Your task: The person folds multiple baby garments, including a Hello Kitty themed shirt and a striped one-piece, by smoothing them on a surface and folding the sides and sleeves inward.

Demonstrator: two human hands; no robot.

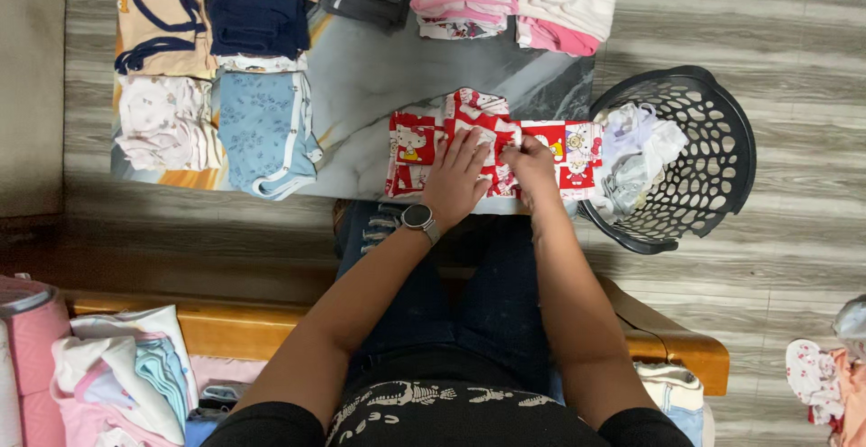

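Grey plank flooring surrounds a low bench (pixel 379 77) with a dark marbled top, where a seated person in dark jeans folds laundry. Both hands work on a red patterned cloth (pixel 492 145) lying at the near edge of the bench, just left of a black laundry basket (pixel 722 140). The left hand (pixel 458 179), a watch (pixel 419 218) on its wrist, lies flat on the cloth with fingers (pixel 469 149) spread, pressing it down. The right hand (pixel 530 163) has its fingers drawn together, pinching a fold near the middle of the cloth. Folded clothes sit in stacks on the far and left parts of the bench, among them a pale blue garment (pixel 266 131) and a navy one (pixel 260 25). White clothes (pixel 636 154) fill the basket. More folded laundry (pixel 126 370) rests at near left beside a wooden seat edge (pixel 234 325).
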